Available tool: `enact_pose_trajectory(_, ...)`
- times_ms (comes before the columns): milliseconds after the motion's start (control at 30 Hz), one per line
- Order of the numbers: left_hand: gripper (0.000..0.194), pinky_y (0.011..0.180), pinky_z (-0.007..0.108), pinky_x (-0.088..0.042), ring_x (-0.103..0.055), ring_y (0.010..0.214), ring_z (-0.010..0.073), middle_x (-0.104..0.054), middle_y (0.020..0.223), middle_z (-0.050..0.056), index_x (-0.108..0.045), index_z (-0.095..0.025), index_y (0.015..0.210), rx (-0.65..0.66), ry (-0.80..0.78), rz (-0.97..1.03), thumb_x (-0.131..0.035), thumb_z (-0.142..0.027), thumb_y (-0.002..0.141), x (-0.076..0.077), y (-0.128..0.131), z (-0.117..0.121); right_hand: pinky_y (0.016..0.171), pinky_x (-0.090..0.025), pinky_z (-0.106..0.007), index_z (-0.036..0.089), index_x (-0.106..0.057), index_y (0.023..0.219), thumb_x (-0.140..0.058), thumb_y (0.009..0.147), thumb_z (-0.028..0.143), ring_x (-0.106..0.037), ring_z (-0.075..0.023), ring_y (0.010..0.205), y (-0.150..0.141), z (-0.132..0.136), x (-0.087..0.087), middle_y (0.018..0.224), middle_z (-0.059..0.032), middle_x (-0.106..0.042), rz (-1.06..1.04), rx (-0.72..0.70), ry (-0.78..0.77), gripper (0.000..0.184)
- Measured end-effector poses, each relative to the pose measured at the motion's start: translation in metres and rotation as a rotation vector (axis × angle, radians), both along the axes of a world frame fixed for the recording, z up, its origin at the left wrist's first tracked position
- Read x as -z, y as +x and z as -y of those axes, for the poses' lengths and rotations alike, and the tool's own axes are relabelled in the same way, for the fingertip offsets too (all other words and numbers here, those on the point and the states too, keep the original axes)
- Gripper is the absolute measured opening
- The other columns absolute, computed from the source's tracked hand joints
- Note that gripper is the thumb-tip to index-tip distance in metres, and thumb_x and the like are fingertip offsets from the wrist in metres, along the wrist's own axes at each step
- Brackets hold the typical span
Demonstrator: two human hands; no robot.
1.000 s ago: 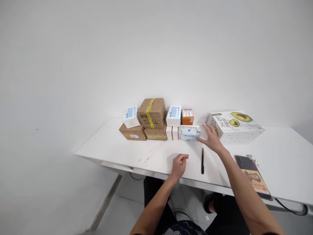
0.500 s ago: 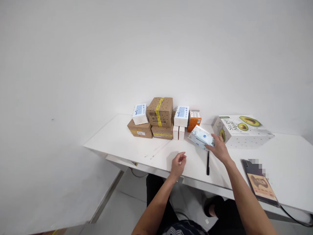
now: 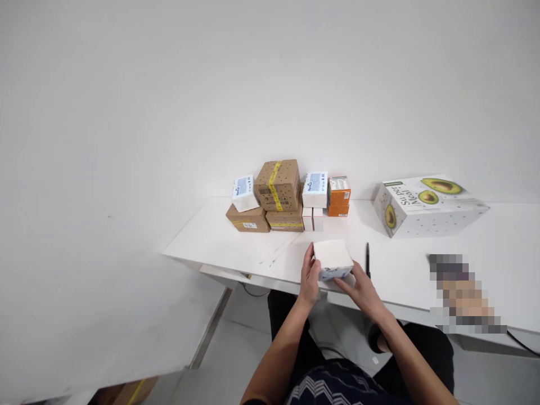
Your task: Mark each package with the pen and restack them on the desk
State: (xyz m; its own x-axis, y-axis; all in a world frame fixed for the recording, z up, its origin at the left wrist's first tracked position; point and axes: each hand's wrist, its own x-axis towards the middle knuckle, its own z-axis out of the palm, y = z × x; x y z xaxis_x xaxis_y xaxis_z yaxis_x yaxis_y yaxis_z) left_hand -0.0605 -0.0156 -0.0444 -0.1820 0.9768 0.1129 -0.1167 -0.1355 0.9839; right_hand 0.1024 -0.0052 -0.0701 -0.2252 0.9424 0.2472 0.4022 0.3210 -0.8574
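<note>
Between my two hands is a tissue pack [image 3: 333, 254], its plain white side facing up and its blue printed side toward me. My left hand [image 3: 310, 277] grips its left end with the fingers behind and the thumb in front. At the right end my right hand [image 3: 361, 289] is closed on it, thumb along the lower front edge. The pack is near the table's front edge; whether it touches the tabletop I cannot tell. A black pen [image 3: 368, 260] lies just right of my right hand.
Along the wall stand stacked brown cartons [image 3: 277, 184], two white-and-blue packs [image 3: 315, 189], small white boxes [image 3: 313, 219] and orange boxes [image 3: 339, 197]. Farther right is an avocado-printed box [image 3: 434, 208]. A blurred-out phone-shaped item [image 3: 466, 295] with a cable lies on the white table [image 3: 400, 275].
My right hand took the tissue pack from the front of the orange boxes and brought it toward me, turning it. My left hand, free before, has closed on its left end.
</note>
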Motion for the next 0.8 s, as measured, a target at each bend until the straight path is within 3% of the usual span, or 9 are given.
enact_pose_trajectory(133, 0.062, 0.109, 0.034, -0.035, -0.039, 0.136, 0.0244, -0.04, 0.148, 0.011, -0.038, -0.018, 0.141, -0.025, -0.02, 0.009, -0.048, -0.047, 0.087, -0.003, 0.002, -0.003, 0.097, -0.047, -0.044, 0.027, -0.035, 0.143, -0.06, 0.084, 0.043, -0.055, -0.0258, 0.117, 0.007, 0.007, -0.015, 0.136, -0.0107, -0.05, -0.048, -0.008, 0.026, 0.066)
enact_pose_trajectory(233, 0.06, 0.109, 0.035, -0.036, -0.04, 0.135, 0.0247, -0.042, 0.147, 0.011, -0.04, -0.017, 0.14, -0.035, -0.033, 0.027, -0.048, -0.041, 0.086, -0.004, 0.003, -0.006, 0.1, -0.045, -0.046, 0.03, -0.027, 0.146, -0.058, 0.087, 0.04, -0.048, -0.0268, 0.124, 0.009, 0.011, -0.027, 0.14, -0.0116, -0.043, 0.004, 0.03, 0.138, 0.068)
enact_pose_trajectory(333, 0.058, 0.108, 0.034, -0.037, -0.041, 0.134, 0.0249, -0.043, 0.146, 0.01, -0.041, -0.016, 0.138, -0.033, -0.036, 0.06, -0.048, -0.036, 0.084, -0.004, 0.003, -0.008, 0.102, -0.043, -0.048, 0.032, -0.037, 0.142, -0.056, 0.088, 0.038, -0.042, -0.0299, 0.129, 0.005, 0.014, -0.035, 0.141, -0.0123, -0.039, 0.102, 0.026, 0.251, 0.057)
enact_pose_trajectory(433, 0.06, 0.104, 0.033, -0.041, -0.044, 0.132, 0.0249, -0.045, 0.145, 0.01, -0.041, -0.016, 0.138, -0.025, -0.069, 0.103, -0.048, -0.029, 0.081, -0.006, 0.002, -0.011, 0.098, -0.045, -0.049, 0.03, -0.049, 0.132, -0.055, 0.088, 0.039, -0.045, -0.0319, 0.125, 0.0, 0.015, -0.04, 0.137, -0.0132, -0.04, 0.191, 0.004, 0.271, 0.045)
enact_pose_trajectory(533, 0.059, 0.103, 0.033, -0.041, -0.043, 0.132, 0.0247, -0.045, 0.144, 0.009, -0.043, -0.018, 0.136, -0.06, -0.091, 0.087, -0.049, -0.024, 0.078, -0.011, 0.002, -0.013, 0.097, -0.047, -0.045, 0.029, -0.051, 0.13, -0.052, 0.09, 0.037, -0.048, -0.0287, 0.121, 0.003, 0.014, -0.041, 0.135, -0.0122, -0.041, 0.179, 0.015, 0.269, 0.04)
enact_pose_trajectory(667, 0.044, 0.104, 0.039, -0.039, -0.044, 0.13, 0.0247, -0.05, 0.136, 0.01, -0.052, -0.021, 0.126, -0.212, 0.031, -0.13, -0.048, -0.024, 0.083, -0.017, 0.001, -0.008, 0.087, -0.051, -0.04, 0.023, -0.053, 0.127, -0.043, 0.093, 0.024, -0.056, -0.0247, 0.107, 0.028, -0.002, -0.031, 0.122, -0.0134, -0.049, 0.225, 0.235, 0.293, 0.036)
enact_pose_trajectory(733, 0.035, 0.105, 0.043, -0.038, -0.045, 0.127, 0.0249, -0.05, 0.133, 0.01, -0.058, -0.021, 0.118, -0.274, 0.185, -0.347, -0.048, -0.024, 0.085, -0.02, 0.001, -0.003, 0.079, -0.052, -0.041, 0.019, -0.058, 0.122, -0.041, 0.089, 0.011, -0.059, -0.0258, 0.094, 0.044, -0.015, -0.02, 0.111, -0.0153, -0.055, 0.476, 0.319, 0.289, 0.038)
enact_pose_trajectory(800, 0.027, 0.105, 0.046, -0.037, -0.043, 0.127, 0.0261, -0.051, 0.128, 0.011, -0.063, -0.02, 0.109, -0.303, 0.37, -0.594, -0.048, -0.023, 0.086, -0.023, 0.001, 0.002, 0.07, -0.051, -0.04, 0.019, -0.063, 0.118, -0.041, 0.082, 0.002, -0.059, -0.0268, 0.084, 0.056, -0.027, -0.007, 0.105, -0.0161, -0.06, 0.786, 0.284, 0.268, 0.045)
